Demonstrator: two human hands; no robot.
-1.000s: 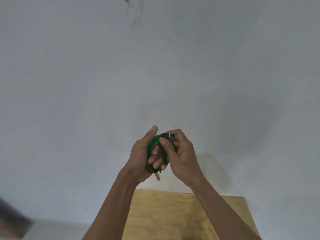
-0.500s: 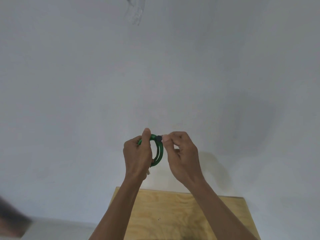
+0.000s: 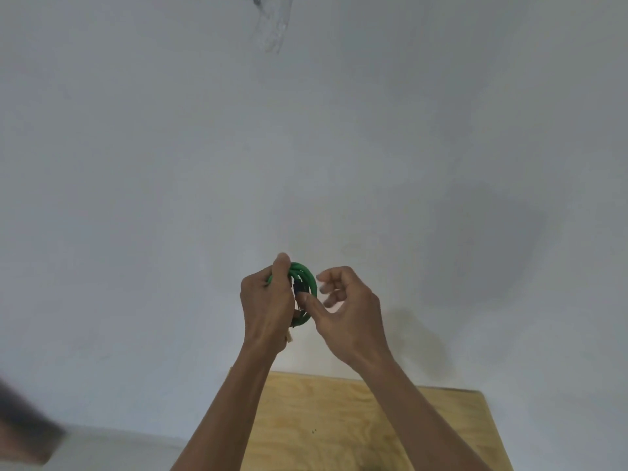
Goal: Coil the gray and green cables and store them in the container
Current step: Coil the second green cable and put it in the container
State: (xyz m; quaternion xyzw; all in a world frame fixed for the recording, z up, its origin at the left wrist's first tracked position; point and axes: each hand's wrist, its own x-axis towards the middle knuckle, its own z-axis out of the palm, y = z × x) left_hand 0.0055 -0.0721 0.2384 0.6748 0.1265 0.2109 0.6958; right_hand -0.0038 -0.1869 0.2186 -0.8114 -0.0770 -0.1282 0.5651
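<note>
A green cable (image 3: 308, 277) is wound into a small coil and held up in front of a pale wall. My left hand (image 3: 266, 307) grips the coil's left side, thumb on top. A dark connector (image 3: 298, 287) lies against the coil's inside, and a pale plug end (image 3: 289, 337) sticks out below my left palm. My right hand (image 3: 346, 317) is just right of the coil. Its thumb tip touches the coil near the connector; its fingers are loosely curled and apart from the cable. Neither the gray cable nor the container is in view.
A light plywood tabletop (image 3: 339, 423) lies below my forearms, its far edge against the wall. A dark blurred shape (image 3: 23, 423) sits at the lower left. Something clear and shiny hangs on the wall (image 3: 273, 25) at the top.
My right hand has let go of the dark connector it was pinching and has spread its fingers. The connector now lies tucked against the coil, which stays in my left hand.
</note>
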